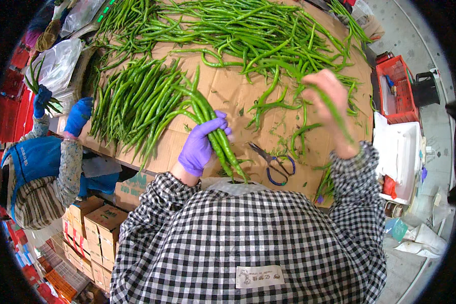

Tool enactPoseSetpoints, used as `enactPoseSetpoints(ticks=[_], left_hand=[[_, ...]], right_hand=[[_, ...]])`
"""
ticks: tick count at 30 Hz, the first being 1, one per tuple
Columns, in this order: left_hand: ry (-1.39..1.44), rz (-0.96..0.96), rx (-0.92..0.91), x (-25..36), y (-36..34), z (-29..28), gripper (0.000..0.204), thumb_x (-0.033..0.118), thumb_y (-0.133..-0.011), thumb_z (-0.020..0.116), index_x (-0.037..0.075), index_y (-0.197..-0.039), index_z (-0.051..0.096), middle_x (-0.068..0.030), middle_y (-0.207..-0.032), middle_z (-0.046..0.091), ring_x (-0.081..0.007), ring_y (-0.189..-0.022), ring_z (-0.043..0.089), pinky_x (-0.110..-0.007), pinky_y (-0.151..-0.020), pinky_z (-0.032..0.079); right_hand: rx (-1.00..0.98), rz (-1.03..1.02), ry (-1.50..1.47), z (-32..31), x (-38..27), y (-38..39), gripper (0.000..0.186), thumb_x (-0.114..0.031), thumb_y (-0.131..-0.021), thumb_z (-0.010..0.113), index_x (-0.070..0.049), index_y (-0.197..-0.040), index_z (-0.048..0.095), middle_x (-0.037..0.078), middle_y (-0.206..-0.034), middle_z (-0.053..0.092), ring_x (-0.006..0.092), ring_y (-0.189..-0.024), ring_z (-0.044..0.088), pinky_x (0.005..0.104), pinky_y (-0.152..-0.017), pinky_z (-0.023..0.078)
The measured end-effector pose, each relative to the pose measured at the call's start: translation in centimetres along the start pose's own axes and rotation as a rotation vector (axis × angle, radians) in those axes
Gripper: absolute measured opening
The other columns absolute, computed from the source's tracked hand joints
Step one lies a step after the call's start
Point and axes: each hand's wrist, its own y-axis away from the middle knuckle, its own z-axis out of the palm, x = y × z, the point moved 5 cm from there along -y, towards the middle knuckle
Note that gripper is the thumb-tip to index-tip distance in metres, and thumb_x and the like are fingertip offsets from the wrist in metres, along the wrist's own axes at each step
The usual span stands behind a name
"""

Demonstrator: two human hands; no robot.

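My left grip [200,144], purple-gloved, is clamped on a bunch of green chillies [215,133] just above the near table [228,88] edge. Scissors [274,161] lie beside it. My right grip [329,99], bare, is closed around one long chilli [334,112]. Beyond: sorted row [137,99], then loose heap [248,30].

Green peppers [215,126], purple glove [200,144], blue-handled scissors [276,164], black-and-white checked shirt [248,243], red crate [397,88].
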Motion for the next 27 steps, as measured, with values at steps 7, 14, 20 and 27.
enactPoseSetpoints(ticks=[7, 14, 20, 27], left_hand=[[-0.07, -0.165, -0.215, -1.8, -1.3, 3.3, 0.052, 0.011, -0.092, 0.058, 0.004, -0.141, 0.045, -0.0123, -0.126, 0.06, -0.0215, -0.111, 0.061, -0.036, -0.088, 0.055], [0.138, -0.103, -0.15, -1.3, -0.8, 1.9, 0.049, 0.012, -0.094, 0.057, 0.007, -0.141, 0.043, -0.0069, -0.102, 0.065, -0.0247, -0.1, 0.065, -0.052, -0.1, 0.048], [0.062, -0.044, -0.183, -0.7, -1.0, 1.5, 0.052, 0.011, -0.092, 0.06, 0.004, -0.14, 0.043, -0.0075, -0.108, 0.063, -0.0263, -0.102, 0.064, -0.048, -0.095, 0.052], [-0.121, 0.096, -0.008, 0.2, -1.7, 1.0, 0.05, 0.008, -0.091, 0.062, 0.002, -0.137, 0.046, -0.0121, -0.114, 0.064, -0.0269, -0.107, 0.063, -0.039, -0.093, 0.053]], right_hand=[[0.074, 0.41, -0.743, 10.6, -7.7, 4.5, 0.021, -0.011, -0.084, 0.07, -0.008, -0.105, 0.069, 0.012, -0.107, 0.061, 0.026, -0.101, 0.061, 0.0359, -0.09, 0.05], [0.002, 0.16, -0.139, 10.9, -3.3, 7.8, 0.022, -0.008, -0.086, 0.06, -0.007, -0.106, 0.07, 0.013, -0.111, 0.066, 0.0323, -0.102, 0.064, 0.0377, -0.09, 0.052], [-0.33, 0.508, 0.347, 12.3, 11.0, 12.1, 0.027, -0.008, -0.081, 0.063, -0.004, -0.107, 0.067, 0.013, -0.11, 0.06, 0.0336, -0.113, 0.054, 0.0431, -0.092, 0.049], [-0.16, 0.392, 0.264, 11.6, 10.6, 11.6, 0.024, -0.015, -0.083, 0.07, -0.004, -0.103, 0.064, 0.013, -0.102, 0.065, 0.0338, -0.098, 0.061, 0.044, -0.083, 0.051]])
